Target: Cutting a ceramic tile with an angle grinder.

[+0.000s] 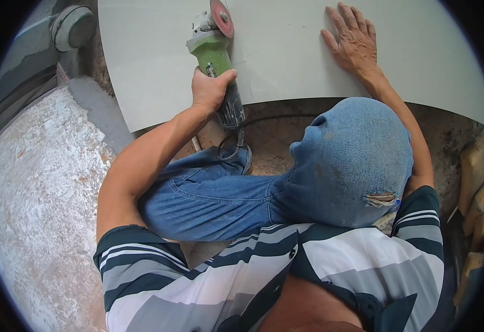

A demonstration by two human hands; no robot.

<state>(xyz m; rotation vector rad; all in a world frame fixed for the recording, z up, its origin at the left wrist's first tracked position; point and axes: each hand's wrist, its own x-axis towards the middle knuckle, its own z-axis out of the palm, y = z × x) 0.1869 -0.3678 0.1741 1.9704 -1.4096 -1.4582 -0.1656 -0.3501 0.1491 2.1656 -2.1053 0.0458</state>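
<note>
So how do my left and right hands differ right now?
The left hand is wrapped around the green and black angle grinder; the right hand holds no tool.

The left hand is curled closed, while the right hand lies open, palm down, on the pale panel.

Both are bare.
</note>
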